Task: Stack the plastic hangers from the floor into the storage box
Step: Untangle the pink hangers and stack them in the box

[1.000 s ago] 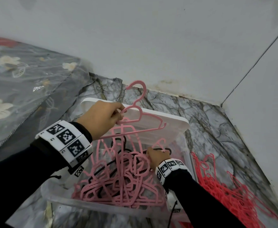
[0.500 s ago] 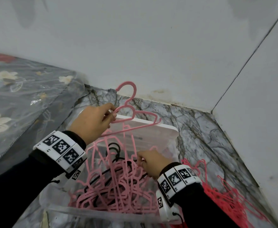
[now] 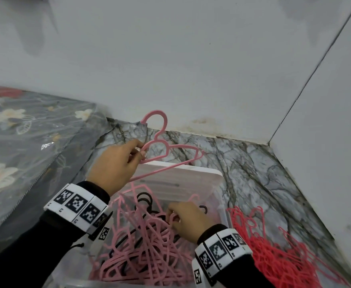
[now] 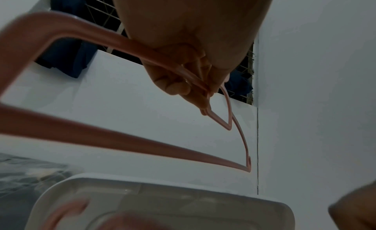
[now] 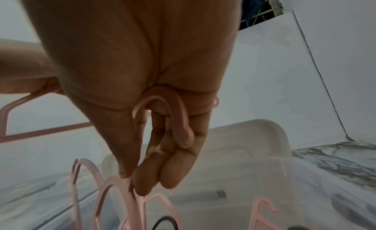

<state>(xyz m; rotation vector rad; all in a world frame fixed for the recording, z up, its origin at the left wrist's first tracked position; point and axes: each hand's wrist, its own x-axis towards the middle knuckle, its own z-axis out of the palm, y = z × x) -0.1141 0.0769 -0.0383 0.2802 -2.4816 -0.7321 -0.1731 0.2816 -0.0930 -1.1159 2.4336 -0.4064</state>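
Down in the storage box (image 3: 222,196), right hand (image 3: 188,220) now further left among the pink hangers (image 3: 141,246), fingers hooked round one hanger's hook, seemingly untangling it. Higher than a second ago, left hand (image 3: 116,163) pinching a lifted pink hanger (image 3: 171,151) above the box lid (image 3: 183,173); likely freed, ready for stacking. Red hangers (image 3: 278,252) waiting on the marble floor (image 3: 253,163). Left, a floral cover (image 3: 25,132); beyond, grey walls (image 3: 170,59)

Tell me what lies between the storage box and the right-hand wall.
In the head view, a heap of red hangers lies on the marble floor between the box and the wall.
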